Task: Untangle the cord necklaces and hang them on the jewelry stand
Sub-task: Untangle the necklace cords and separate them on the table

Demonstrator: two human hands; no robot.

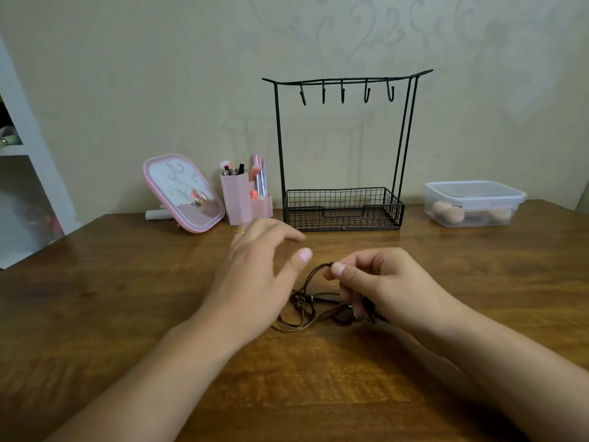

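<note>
Cords [314,306] lie tangled between both hands; right hand [379,282] pinches a loop at its top, left hand [255,269] hovers spread just beside, holding nothing; stand [342,148] waits beyond.

Table [127,314]: wood, brown grain, slight sheen. Cord necklaces [306,301] mid-table: thin dark-brown cord, matt, w/ small metal-looking bits. Jewelry stand [342,202] at back edge: black wire metal, matt; mesh basket base. Mirror [183,193], back left: pink plastic frame, glossy glass. Brush holder [237,199]: pink plastic, smooth. Container [475,202], back right: clear plastic, translucent lid.
</note>
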